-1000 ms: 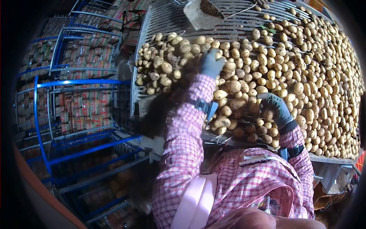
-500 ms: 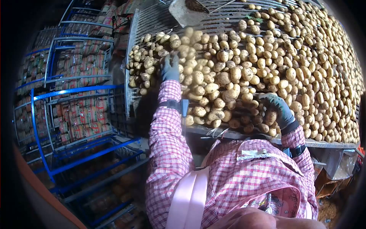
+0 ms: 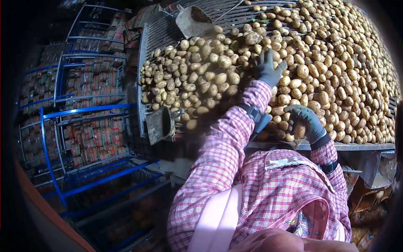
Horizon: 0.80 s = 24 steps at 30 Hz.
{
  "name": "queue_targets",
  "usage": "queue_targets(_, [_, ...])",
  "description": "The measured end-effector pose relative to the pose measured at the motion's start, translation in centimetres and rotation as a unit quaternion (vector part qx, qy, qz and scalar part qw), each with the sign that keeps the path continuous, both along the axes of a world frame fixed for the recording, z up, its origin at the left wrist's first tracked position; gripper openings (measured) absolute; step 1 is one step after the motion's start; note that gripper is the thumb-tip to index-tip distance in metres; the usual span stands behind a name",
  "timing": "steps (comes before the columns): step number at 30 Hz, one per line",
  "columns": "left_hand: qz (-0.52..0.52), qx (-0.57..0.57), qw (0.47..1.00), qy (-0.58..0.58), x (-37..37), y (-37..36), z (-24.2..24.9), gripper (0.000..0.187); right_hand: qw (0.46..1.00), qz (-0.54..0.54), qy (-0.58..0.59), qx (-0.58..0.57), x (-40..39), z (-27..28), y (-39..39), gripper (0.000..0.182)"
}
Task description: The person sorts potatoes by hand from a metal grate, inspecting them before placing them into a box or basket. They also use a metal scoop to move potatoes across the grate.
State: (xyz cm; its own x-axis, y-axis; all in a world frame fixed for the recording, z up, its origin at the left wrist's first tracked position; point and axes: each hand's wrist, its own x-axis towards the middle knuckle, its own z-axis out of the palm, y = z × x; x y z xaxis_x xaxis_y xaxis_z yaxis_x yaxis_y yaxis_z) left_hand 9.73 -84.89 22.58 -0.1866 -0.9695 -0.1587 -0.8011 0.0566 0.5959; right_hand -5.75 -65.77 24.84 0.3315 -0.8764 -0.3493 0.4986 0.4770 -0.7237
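Potatoes (image 3: 350, 80) cover most of the slatted worktop (image 3: 365, 146), reaching its near edge and crowding toward its right edge. The person's gloved left hand (image 3: 270, 69) spreads its fingers over the middle of the heap, thumb held apart. Well clear of it, the gloved right hand (image 3: 308, 119) curls around one dirty potato (image 3: 299, 129) by the near edge. One scoop (image 3: 193, 23) lies toward the far left, another scoop (image 3: 157, 126) at the near left corner.
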Motion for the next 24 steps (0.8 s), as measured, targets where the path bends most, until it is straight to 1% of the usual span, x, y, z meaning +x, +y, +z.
queue_targets(2, [-0.056, -0.035, 0.997, 0.042, -0.2, 2.1, -2.0, 0.078, 1.0, -0.004, -0.014, 0.021, -1.2, 1.3, 1.0, 0.031])
queue_targets(3, [-0.104, -0.023, 0.993, 0.048, 0.4, 3.4, -1.0, 0.073, 0.997, -0.019, -0.04, 0.06, -1.9, 1.0, 1.6, 0.03])
queue_targets(4, [-0.152, -0.011, 0.987, 0.055, 1.2, 4.7, 0.4, 0.068, 0.999, -0.024, -0.002, 0.043, -2.5, 0.4, 2.0, 0.03])
queue_targets(5, [-0.179, -0.062, 0.979, 0.069, 2.1, 5.8, 0.1, 0.062, 0.999, -0.026, 0.038, 0.027, -3.0, -0.5, 2.4, 0.03])
queue_targets(6, [-0.144, -0.035, 0.97, 0.193, 3.4, 6.6, 1.1, 0.053, 0.999, -0.027, 0.039, 0.022, -3.3, -0.8, 2.6, 0.03])
queue_targets(7, [-0.118, -0.107, 0.965, 0.207, 5.1, 5.8, -0.2, 0.04, 0.999, -0.028, 0.04, 0.017, -3.6, -1.2, 2.9, 0.03])
queue_targets(8, [-0.058, -0.109, 0.972, 0.199, 7.6, 4.8, 0.8, 0.033, 0.999, -0.029, 0.04, 0.012, -3.8, -1.6, 3.1, 0.031])
queue_targets(9, [0.003, -0.137, 0.982, 0.13, 9.9, 3.3, 2.2, 0.03, 0.999, -0.026, 0.045, 0.011, -4.0, -2.1, 3.3, 0.031])
queue_targets(10, [0.059, -0.149, 0.971, 0.177, 12.4, 1.3, 2.3, 0.034, 0.998, -0.026, 0.051, 0.012, -4.1, -2.3, 3.5, 0.031])
queue_targets(12, [0.085, -0.199, 0.976, -0.006, 17.4, -3.0, 0.5, 0.047, 0.998, -0.023, 0.053, 0.021, -3.9, -1.8, 3.8, 0.032])
queue_targets(13, [0.058, -0.175, 0.982, -0.047, 19.1, -4.7, -0.6, 0.051, 0.998, -0.026, 0.034, 0.042, -3.9, -2.0, 3.7, 0.032])
queue_targets(14, [0.031, -0.101, 0.987, -0.123, 20.9, -7.1, -3.6, 0.055, 0.997, -0.03, 0.015, 0.064, -3.8, -2.0, 3.9, 0.031])
queue_targets(16, [0.065, -0.082, 0.973, -0.205, 18.8, -7.6, -2.8, 0.049, 0.993, -0.023, 0.11, 0.028, -3.1, -0.7, 4.0, 0.031])
queue_targets(17, [0.066, -0.034, 0.99, -0.119, 19.0, -8.4, -2.6, 0.046, 0.992, -0.024, 0.112, 0.044, -2.8, -0.5, 4.0, 0.03])
queue_targets(19, [0.068, 0.065, 0.994, 0.055, 20.0, -10.0, -1.9, 0.04, 0.997, -0.045, 0.022, 0.06, -2.4, -1.2, 3.8, 0.029])
queue_targets(20, [0.082, 0.021, 0.974, 0.208, 19.8, -9.7, -2.1, 0.035, 0.998, -0.041, 0.028, 0.031, -2.3, -1.5, 3.5, 0.028])
queue_targets(21, [0.083, 0.071, 0.945, 0.309, 19.1, -8.9, -0.8, 0.035, 0.999, -0.039, 0.034, 0.009, -1.9, -1.2, 3.2, 0.028])
queue_targets(22, [0.084, 0.126, 0.901, 0.406, 18.2, -7.8, 0.6, 0.035, 0.998, -0.04, 0.041, -0.01, -1.5, -0.9, 3.2, 0.028])
queue_targets(23, [0.062, 0.249, 0.818, 0.514, 17.2, -7.1, 0.4, 0.04, 0.998, -0.041, -0.035, 0.039, -1.2, -1.0, 2.8, 0.029])
queue_targets(24, [0.01, 0.308, 0.793, 0.526, 15.4, -5.2, 2.0, 0.046, 0.997, -0.043, 0.044, -0.055, -0.7, -2.9, 2.3, 0.035])
